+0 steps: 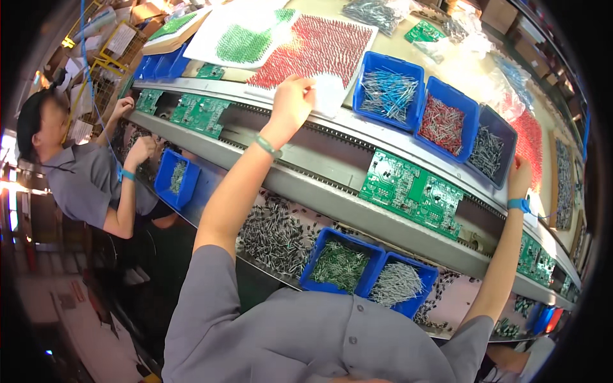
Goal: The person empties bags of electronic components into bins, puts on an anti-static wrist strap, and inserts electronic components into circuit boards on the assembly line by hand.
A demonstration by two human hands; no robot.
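My left hand [294, 101] is at the near edge of a sheet of red leaded components [319, 51] standing in dense rows. Its fingers are curled into a pinch, and whatever lies between them is too small to make out. On the right, my right hand [520, 175] reaches to a second patch of red components [529, 137], beside a dark grey bin [506, 171] of pale leaded parts. Those fingers look drawn together, their tips partly hidden. Between my arms, a green circuit board [412, 193] lies on the conveyor rails.
Blue bins hold blue parts [387, 94] and red parts [442, 123]. Nearer me are bins of green parts [340, 265] and silver parts [397, 285], beside a heap of black components [274, 236]. A co-worker [96, 166] works at the left along the conveyor [319, 188].
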